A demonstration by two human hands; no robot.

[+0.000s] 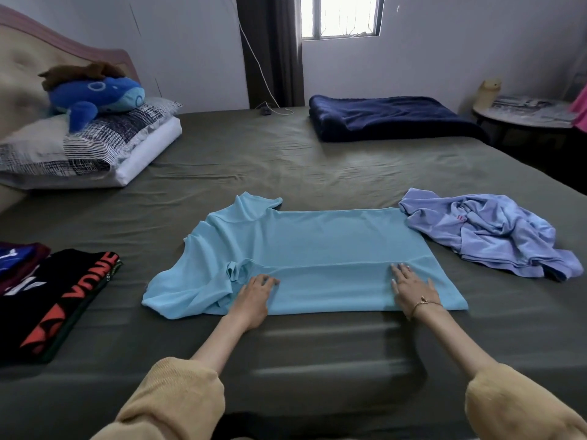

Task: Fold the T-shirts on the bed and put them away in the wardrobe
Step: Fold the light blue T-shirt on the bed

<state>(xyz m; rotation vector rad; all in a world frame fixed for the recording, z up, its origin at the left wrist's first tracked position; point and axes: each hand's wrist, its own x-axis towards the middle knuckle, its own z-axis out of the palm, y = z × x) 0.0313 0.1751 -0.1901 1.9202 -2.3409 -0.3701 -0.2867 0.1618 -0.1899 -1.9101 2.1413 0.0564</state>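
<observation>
A light blue T-shirt (317, 242) lies flat across the grey-green bed (254, 166), collar to the left, with its near long edge folded over toward the middle. My left hand (255, 295) rests flat on that folded strip near the collar. My right hand (411, 289), with a bracelet at the wrist, presses flat on the strip further right. Both hands have fingers spread and hold nothing. A crumpled lilac T-shirt (489, 233) lies to the right, touching the blue one's far corner. A folded black T-shirt with red lettering (57, 300) lies at the left.
More folded clothes (16, 265) sit at the far left edge. Stacked pillows (85, 147) carry a blue plush toy (95, 95) by the headboard. A folded navy blanket (387, 117) lies at the far side. A small round table (527, 114) stands at the right.
</observation>
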